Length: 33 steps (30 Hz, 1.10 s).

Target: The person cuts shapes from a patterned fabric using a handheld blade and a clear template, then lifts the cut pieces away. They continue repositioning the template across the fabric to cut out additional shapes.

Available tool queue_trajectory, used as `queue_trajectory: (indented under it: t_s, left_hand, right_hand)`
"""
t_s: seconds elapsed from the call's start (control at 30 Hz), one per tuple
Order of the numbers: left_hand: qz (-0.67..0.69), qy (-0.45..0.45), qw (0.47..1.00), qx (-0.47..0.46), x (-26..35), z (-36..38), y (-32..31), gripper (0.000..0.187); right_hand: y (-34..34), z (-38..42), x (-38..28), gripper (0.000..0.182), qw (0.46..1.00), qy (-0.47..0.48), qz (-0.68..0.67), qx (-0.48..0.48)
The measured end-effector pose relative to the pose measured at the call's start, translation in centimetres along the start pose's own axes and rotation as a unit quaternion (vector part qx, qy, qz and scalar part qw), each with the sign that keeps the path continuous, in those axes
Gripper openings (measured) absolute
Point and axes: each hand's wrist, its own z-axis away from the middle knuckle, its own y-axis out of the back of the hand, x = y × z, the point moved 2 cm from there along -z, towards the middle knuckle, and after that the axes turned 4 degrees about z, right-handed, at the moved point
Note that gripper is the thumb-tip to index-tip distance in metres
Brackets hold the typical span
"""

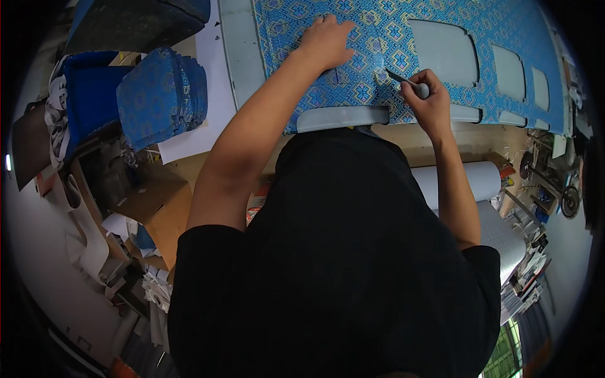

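Observation:
A blue patterned fabric sheet (359,82) is spread on the work table, with several shaped openings along its right part and front edge. My left hand (326,43) lies open on the fabric, its thumb stretched out to the side. To the right, my right hand (430,99) is closed around a knife (396,77). The knife's dark, narrow blade points left and away from me, with its tip at or just over the fabric. A rounded grey handle end shows between thumb and fingers. Contact between tip and cloth is too small to make out.
At the left stands a stack of cut blue fabric pieces (148,101), partly over a white sheet (183,148). Beside it is a deep blue fabric bundle (94,88). A cardboard box (161,214) sits below on the left. Rolls of grey material (463,179) lie below the table on the right.

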Motion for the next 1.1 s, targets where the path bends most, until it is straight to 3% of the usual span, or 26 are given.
queue_trajectory:
  t_s: [0.13,0.2,0.47,0.6,0.7,1.1]
  left_hand:
    - [-0.039,0.020,0.999,-0.016,2.1,0.0,0.5,0.090]
    - [-0.064,0.052,0.994,-0.066,2.9,0.0,0.8,0.102]
    - [-0.079,0.078,0.991,-0.075,3.8,-0.3,0.0,0.106]
    - [-0.062,0.107,0.988,-0.091,4.2,-0.6,-0.1,0.107]
    - [-0.074,0.109,0.987,-0.091,4.4,-0.6,-0.2,0.103]
    - [-0.014,0.127,0.986,-0.106,4.3,-0.5,-0.2,0.103]
  right_hand:
    - [-0.2,0.2,-1.9,0.017,0.998,-0.007,0.054,-0.024]
    - [-0.3,0.0,-1.5,0.017,0.996,0.028,0.079,-0.011]
    - [0.2,0.0,-2.7,0.019,0.981,0.050,0.188,-0.022]
    - [-0.3,0.0,-3.3,0.019,0.986,0.015,0.164,0.011]
    - [-0.8,0.1,-2.6,0.019,0.986,0.058,0.150,0.035]
    - [-2.2,0.0,-1.9,0.019,0.977,0.104,0.182,-0.041]
